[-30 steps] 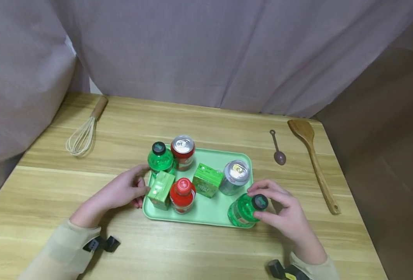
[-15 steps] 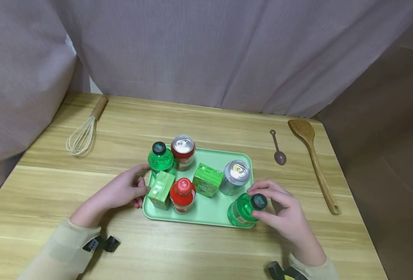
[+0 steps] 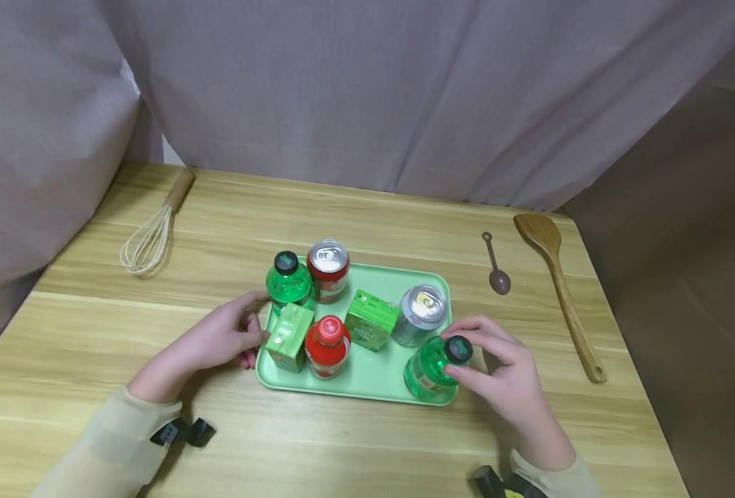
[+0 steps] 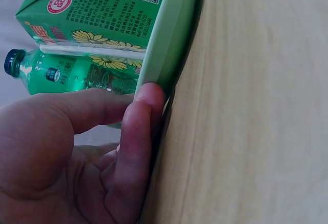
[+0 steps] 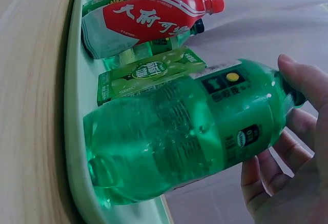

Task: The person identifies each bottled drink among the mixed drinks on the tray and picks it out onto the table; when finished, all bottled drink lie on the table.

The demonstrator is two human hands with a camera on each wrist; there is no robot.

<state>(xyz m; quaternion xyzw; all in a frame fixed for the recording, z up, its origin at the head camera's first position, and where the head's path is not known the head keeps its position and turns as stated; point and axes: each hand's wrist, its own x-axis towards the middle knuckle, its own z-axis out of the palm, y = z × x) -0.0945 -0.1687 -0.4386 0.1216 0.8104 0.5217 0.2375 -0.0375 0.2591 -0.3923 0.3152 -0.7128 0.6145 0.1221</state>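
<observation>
My right hand holds a green plastic bottle near its black cap, thumb on one side and fingers on the other. The bottle leans slightly over the near right corner of a light green tray; its base is at the tray floor in the right wrist view. At the tray's left end, my left hand pinches the rim between thumb and fingers. Beside that hand are a green drink carton and a second green bottle. A red-capped cola bottle stands right of the carton.
Also on the tray are a red can, another green carton and a silver can. A whisk lies back left. To the right lie a small brown spoon and a wooden spatula. Curtains hang behind.
The green bottle in my right hand has tipped a little more upright, its cap shifting slightly left and away from me. My left hand stays at the tray's rim.
</observation>
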